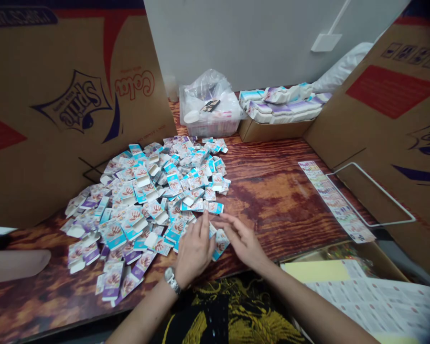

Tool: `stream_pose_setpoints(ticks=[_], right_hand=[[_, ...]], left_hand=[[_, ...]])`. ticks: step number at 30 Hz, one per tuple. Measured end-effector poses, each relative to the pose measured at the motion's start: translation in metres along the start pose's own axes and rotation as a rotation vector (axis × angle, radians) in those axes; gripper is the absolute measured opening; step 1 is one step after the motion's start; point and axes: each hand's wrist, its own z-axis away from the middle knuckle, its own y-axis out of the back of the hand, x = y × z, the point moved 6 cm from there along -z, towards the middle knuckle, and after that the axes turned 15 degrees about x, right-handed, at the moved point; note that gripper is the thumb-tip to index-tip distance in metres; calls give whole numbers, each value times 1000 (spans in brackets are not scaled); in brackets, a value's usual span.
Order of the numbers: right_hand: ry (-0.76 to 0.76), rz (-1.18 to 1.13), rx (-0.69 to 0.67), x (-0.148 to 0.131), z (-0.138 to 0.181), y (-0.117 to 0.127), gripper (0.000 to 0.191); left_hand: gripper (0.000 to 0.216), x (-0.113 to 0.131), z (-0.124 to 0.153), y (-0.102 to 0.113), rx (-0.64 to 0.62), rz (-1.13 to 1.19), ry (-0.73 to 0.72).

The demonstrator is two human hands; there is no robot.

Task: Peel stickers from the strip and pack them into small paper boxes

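A big heap of small printed cardboard boxes (136,191), white with blue or purple ends, lies on the wooden table; several have open flaps. My left hand (197,246), with a watch on its wrist, rests at the heap's near right edge, fingers stretched forward and their tips by a small blue-and-white box (215,208). Just right of it, my right hand (244,241) has its fingers loosely bent and apart, pointing left. Another small box (220,244) lies between the hands, partly covered by them. I see nothing gripped in either hand.
Large cardboard cartons (75,105) stand at left and right. Along the wall are a clear plastic tub (215,125) with a bag and a low carton (275,130) of packed small boxes. A sticker strip (333,200) lies at right, printed sheets (372,301) nearer.
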Motion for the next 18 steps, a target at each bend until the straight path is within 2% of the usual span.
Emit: stream_pose_setpoints(ticks=[2, 4, 6, 8, 10, 13, 15, 18], right_hand=[[-29, 141, -63, 23, -6, 5, 28], [12, 404, -177, 42, -8, 4, 26], [31, 649, -280, 56, -6, 0, 35], [17, 805, -314, 63, -4, -4, 45], [8, 891, -310, 62, -2, -9, 45], [3, 925, -281, 59, 4, -14, 32], [-12, 915, -240, 57, 10, -14, 24], [-35, 883, -153, 57, 20, -15, 17]], left_hand=[[61, -16, -6, 8, 41, -123, 13], [58, -25, -7, 16, 116, -204, 1], [56, -19, 0, 14, 126, -169, -64], [55, -4, 15, -1, 42, -61, -144], [57, 11, 34, -23, -84, 3, -165], [62, 19, 54, -51, -235, -4, -88], [59, 16, 57, -61, -277, -9, -27], [54, 11, 55, -64, -284, 29, 18]])
